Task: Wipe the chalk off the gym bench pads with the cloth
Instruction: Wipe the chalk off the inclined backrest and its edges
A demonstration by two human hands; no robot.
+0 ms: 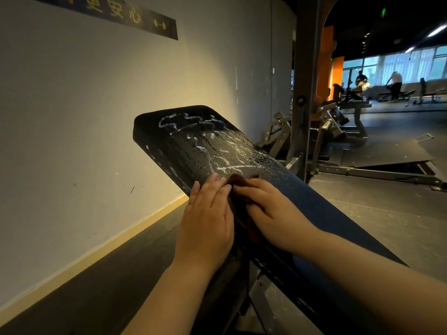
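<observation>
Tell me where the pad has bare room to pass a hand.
Free: the clean stretch of bench pad right of the right hand, nearer you than the chalk. Crowded: mid-pad, left hand beside right hand, cloth under the right; beyond them chalk streaks run to the far end.

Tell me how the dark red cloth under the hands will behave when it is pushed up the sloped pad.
Probably floppy: the cloth lies flat against the bench pad, showing only between the left hand and right hand. It is likely light, so it may bunch rather than slide unless pressed flat. The pad's pebbled surface would probably drag on it.
</observation>
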